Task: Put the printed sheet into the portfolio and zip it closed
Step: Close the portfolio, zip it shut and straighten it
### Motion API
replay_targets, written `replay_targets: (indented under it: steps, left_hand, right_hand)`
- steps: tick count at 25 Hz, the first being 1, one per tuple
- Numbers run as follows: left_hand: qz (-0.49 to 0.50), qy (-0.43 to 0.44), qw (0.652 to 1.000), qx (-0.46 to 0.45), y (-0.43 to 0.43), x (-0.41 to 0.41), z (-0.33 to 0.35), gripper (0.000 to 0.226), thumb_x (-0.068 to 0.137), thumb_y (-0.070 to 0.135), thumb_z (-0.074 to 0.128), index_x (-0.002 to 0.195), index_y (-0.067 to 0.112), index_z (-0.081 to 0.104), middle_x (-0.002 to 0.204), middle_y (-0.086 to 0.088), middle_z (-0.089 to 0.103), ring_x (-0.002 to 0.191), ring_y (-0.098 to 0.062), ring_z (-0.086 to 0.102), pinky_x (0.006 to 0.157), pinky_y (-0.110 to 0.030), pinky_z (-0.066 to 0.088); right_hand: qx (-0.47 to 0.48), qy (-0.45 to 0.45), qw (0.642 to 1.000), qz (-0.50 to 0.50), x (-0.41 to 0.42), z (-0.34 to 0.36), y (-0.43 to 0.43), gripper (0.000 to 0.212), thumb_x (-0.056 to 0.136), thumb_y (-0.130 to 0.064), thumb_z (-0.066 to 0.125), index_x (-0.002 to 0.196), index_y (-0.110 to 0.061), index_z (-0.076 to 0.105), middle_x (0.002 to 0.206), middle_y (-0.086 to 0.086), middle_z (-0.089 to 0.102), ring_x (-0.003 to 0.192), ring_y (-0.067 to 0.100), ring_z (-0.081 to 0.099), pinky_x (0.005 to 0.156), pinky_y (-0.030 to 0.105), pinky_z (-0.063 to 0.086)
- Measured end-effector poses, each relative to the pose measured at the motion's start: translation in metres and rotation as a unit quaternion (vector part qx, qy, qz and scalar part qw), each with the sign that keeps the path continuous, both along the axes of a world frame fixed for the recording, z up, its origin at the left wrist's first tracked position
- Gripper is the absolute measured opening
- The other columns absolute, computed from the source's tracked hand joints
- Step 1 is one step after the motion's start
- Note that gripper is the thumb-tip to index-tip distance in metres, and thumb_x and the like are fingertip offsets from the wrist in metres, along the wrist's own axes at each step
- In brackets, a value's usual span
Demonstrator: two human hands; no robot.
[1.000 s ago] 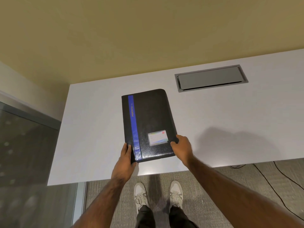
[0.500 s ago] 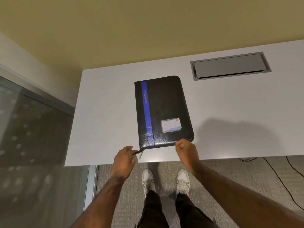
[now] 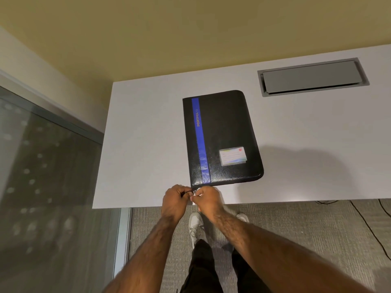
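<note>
While the portfolio [image 3: 222, 138] lies flat and closed on the white table [image 3: 148, 123], both hands meet at its near left corner, just off the bottom edge. Black cover faces up; a blue stripe [image 3: 201, 140] runs lengthwise down the left side with the word "PORTFOLIO" printed along it. A small card label [image 3: 233, 156] sits in a clear pocket at the lower right of the cover. Portfolio is slightly rotated, its far end leaning a little left of its near end.

Left hand [image 3: 174, 203]: fingers curled, pinching a short dark piece at the corner, apparently the zipper tail or tab; the exact part is too small to tell. Right hand [image 3: 208, 200]: fingers bunched and pinching a small metallic piece, likely the zipper pull [image 3: 194, 190], right beside the left-hand fingertips. The two hands touch or nearly touch at that point. Both forearms are bare and extend from the bottom of the view.

Printed sheet: not visible anywhere on the table surface; cannot tell if it is inside the cover.

A grey recessed cable hatch [image 3: 312, 78] is set in the table, well apart from the portfolio, far right. Glass partition [image 3: 48, 187] stands left of the table. Carpet [image 3: 296, 225] below; white shoes [image 3: 195, 227] and dark trousers [image 3: 203, 269] show between the arms. Dark cables [image 3: 359, 218] trail across the carpet at right.
</note>
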State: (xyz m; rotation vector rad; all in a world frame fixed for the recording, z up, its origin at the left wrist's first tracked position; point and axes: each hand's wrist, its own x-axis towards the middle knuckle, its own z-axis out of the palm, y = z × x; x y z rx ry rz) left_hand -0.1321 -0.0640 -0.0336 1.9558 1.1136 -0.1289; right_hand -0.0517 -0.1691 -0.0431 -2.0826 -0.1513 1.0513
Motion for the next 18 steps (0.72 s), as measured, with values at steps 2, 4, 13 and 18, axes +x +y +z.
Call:
replay_targets:
  steps: [2,4,13,18]
  left_hand:
    - [-0.002,0.002,1.000,-0.017,0.006,0.001,-0.001,0.018,0.090,0.009,0.068,0.090,0.024,0.078,0.091,0.014,0.070,0.092,-0.009,0.065,0.084,-0.027,0.048]
    - [-0.005,0.005,0.999,-0.040,0.012,0.001,-0.002,0.020,0.091,0.007,0.065,0.094,0.021,0.080,0.095,0.009,0.073,0.097,-0.014,0.067,0.090,-0.033,0.051]
    - [-0.027,-0.016,0.996,-0.079,0.021,0.000,-0.003,0.024,0.094,0.004,0.062,0.098,0.020,0.080,0.101,0.003,0.076,0.102,-0.017,0.067,0.095,-0.037,0.051]
    - [-0.015,-0.028,0.991,-0.128,0.029,-0.001,0.001,0.031,0.095,-0.003,0.058,0.097,0.019,0.079,0.102,-0.001,0.077,0.102,-0.017,0.070,0.100,-0.037,0.052]
  right_hand:
    - [0.009,0.029,0.999,-0.034,-0.004,-0.003,0.007,0.020,0.075,-0.024,0.082,0.063,-0.021,0.066,0.056,-0.005,0.068,0.046,0.012,0.061,0.048,0.027,0.052]
    - [0.024,0.071,0.994,-0.074,-0.005,-0.004,0.011,0.018,0.078,-0.018,0.081,0.065,-0.019,0.068,0.052,-0.003,0.067,0.043,0.011,0.060,0.046,0.029,0.054]
    - [0.066,0.118,0.967,-0.216,-0.019,-0.008,0.019,0.017,0.080,-0.007,0.073,0.066,-0.014,0.067,0.051,-0.003,0.065,0.045,0.012,0.058,0.043,0.026,0.045]
    - [0.145,0.191,0.942,-0.234,-0.023,-0.005,0.019,0.011,0.081,-0.011,0.079,0.081,-0.007,0.068,0.063,0.006,0.068,0.036,0.008,0.052,0.033,0.017,0.035]
